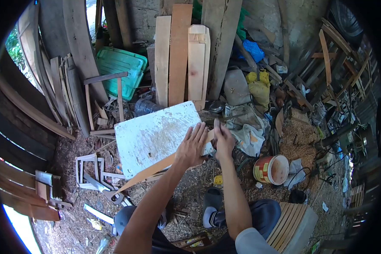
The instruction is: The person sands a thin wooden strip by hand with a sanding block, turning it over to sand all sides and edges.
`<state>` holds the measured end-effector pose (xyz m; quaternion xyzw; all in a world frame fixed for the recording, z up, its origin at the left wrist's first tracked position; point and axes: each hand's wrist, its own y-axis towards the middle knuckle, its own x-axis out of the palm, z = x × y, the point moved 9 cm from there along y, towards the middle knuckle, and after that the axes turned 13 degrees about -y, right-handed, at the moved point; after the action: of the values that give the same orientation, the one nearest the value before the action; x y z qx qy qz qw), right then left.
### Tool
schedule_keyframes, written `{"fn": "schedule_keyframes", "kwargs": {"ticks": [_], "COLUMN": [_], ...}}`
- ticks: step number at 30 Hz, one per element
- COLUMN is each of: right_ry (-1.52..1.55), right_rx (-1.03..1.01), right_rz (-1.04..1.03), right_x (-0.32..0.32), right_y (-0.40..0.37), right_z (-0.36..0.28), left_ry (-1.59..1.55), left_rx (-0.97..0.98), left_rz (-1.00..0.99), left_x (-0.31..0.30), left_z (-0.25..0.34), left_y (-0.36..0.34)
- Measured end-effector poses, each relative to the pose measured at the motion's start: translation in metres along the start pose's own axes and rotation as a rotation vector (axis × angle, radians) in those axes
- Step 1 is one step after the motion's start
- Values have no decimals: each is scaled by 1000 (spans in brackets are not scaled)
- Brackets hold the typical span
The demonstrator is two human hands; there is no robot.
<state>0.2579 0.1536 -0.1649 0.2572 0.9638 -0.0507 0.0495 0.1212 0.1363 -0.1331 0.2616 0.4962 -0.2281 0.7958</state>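
A long thin strip of wood lies slantwise along the near edge of a worn white board. My left hand rests on the strip near its right end, palm down with the fingers stretched out. Beside it, my right hand is closed at the strip's right end, at the board's right edge. What its fingers hold is too hidden to make out. Below the board's left part, a handsaw lies on the ground near small wooden frames.
Planks lean upright behind the board, with a green plastic crate to their left. On the right are a paint bucket, a slatted wooden seat and piled scrap wood. Wood shavings cover the ground there.
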Motion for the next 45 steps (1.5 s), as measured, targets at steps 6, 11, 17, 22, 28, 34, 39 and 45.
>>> {"fn": "schedule_keyframes", "kwargs": {"ticks": [6, 11, 17, 22, 28, 34, 39, 45], "right_ry": [46, 41, 175, 236, 116, -134, 200, 421], "right_rx": [-68, 36, 72, 52, 121, -55, 240, 7], "right_rz": [-20, -53, -78, -93, -6, -107, -301, -345], "right_x": [-2, -5, 4, 2, 2, -1, -43, -68], "right_y": [-23, -10, -6, -14, -2, 67, 59, -4], "right_z": [-23, 2, 20, 29, 9, -21, -62, -118], "left_ry": [-33, -14, 11, -60, 2, -108, -211, -346], "left_rx": [3, -6, -19, -1, -10, 1, -51, -29], "left_rz": [24, 4, -39, 20, -5, 53, 185, 197], "left_x": [-2, -1, -5, -3, -3, 2, -17, -51], "left_z": [-2, -2, 0, -2, 0, -7, -7, 0], "left_y": [-1, 0, 0, -1, 1, 2, 0, 6]}}
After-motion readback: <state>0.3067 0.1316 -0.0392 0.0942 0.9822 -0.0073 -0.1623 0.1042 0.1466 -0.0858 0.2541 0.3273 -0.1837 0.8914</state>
